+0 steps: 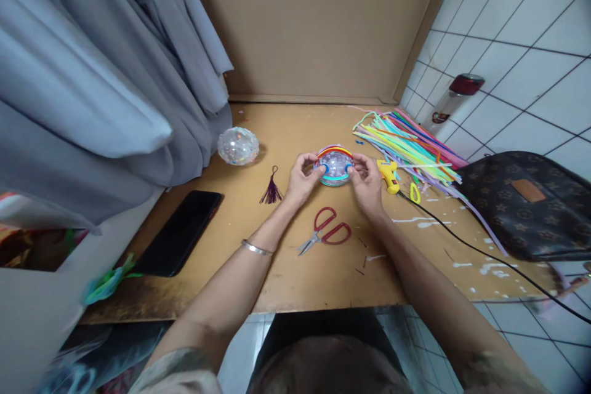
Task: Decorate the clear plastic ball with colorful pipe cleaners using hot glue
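Observation:
My left hand [303, 181] and my right hand [368, 184] grip a see-through plastic ball [336, 164] from both sides, thumbs on the near face. A rainbow of coloured strips arches over the ball, with small blue pieces beside the thumbs and a light-blue band along its lower edge. Red-handled scissors [333, 233] lie partly spread just below it on the table. Left of my left hand is a dark purple tassel [271, 189]. Close to my right hand rests a yellow hot glue gun [390, 177] with a black cord.
Another see-through ball [238, 146] stands near the grey curtain [133, 74]. A black phone [182, 234] lies at the left. Pipe cleaners [401, 138] are heaped at the right, beside a bottle [450, 104] and a dark patterned bag [530, 209]. Dried glue spots mark the table [295, 283].

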### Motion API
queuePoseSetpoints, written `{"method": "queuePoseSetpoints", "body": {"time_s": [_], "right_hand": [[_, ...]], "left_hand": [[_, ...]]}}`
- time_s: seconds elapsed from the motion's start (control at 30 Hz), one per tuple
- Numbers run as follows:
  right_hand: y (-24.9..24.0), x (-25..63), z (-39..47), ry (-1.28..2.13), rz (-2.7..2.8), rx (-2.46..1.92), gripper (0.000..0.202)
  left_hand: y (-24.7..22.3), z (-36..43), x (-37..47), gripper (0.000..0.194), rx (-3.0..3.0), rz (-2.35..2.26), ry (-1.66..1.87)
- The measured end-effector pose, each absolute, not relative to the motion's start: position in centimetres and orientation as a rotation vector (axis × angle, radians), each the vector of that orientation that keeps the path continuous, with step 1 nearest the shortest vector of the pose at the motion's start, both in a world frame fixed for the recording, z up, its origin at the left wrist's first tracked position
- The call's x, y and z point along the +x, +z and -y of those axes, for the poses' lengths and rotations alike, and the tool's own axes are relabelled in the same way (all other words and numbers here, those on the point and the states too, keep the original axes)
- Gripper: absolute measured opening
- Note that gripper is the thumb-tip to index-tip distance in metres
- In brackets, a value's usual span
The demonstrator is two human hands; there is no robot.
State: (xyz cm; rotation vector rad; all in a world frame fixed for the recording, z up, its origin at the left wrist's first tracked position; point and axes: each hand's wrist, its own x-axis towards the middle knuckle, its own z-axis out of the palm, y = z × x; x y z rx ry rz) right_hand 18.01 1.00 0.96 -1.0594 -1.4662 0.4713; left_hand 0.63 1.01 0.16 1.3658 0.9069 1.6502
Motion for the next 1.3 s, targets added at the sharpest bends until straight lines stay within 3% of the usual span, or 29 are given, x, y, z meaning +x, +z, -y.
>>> {"method": "queuePoseSetpoints", "body": {"time_s": [0.3, 0.6, 1.3], "right_hand": [[1.32, 18.01, -0.93, 0.510, 1.397, -1.018, 0.031], [1.51, 18.05, -0.65, 0.545, 1.404, -1.031, 0.034], [1.69, 18.37, -0.43, 0.554, 1.412, -1.027, 0.039]], "left_hand": [[0.06, -1.03, 0.31, 0.045, 1.295, -0.874, 1.629], [0.41, -1.03, 0.84, 0.060, 1.313, -0.921, 1.662], [0.10, -1.24, 0.71, 0.057, 1.339, -0.956, 1.683]]}}
